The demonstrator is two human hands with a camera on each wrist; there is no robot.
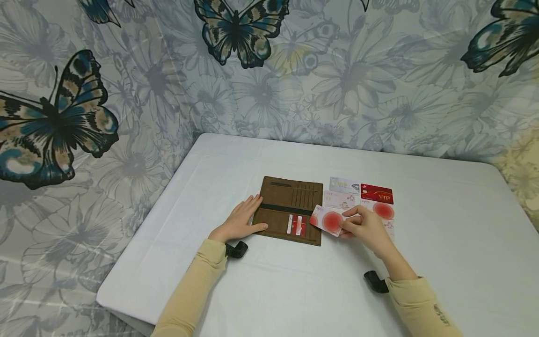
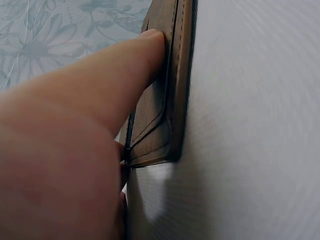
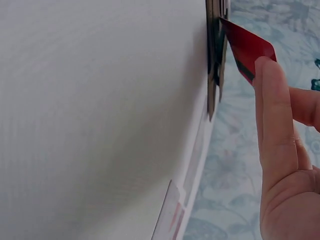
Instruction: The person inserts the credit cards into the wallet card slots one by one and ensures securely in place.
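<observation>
A brown wallet (image 1: 290, 209) lies open on the white table (image 1: 442, 224), with a card (image 1: 296, 225) tucked in a slot of its near half. My left hand (image 1: 241, 220) rests flat on the wallet's left edge, fingers straight; the left wrist view shows a finger (image 2: 135, 65) pressing on the wallet (image 2: 172, 100). My right hand (image 1: 367, 227) pinches a white card with a red circle (image 1: 328, 220) at the wallet's right edge. In the right wrist view that card (image 3: 246, 46) looks red and touches the wallet's edge (image 3: 214, 55).
Several more cards lie on the table right of the wallet, among them a red VIP card (image 1: 376, 194) and a pale card (image 1: 344, 185). A butterfly-patterned cloth (image 1: 126, 93) hangs behind and to the left. The table's left edge (image 1: 139, 224) runs close by my left arm.
</observation>
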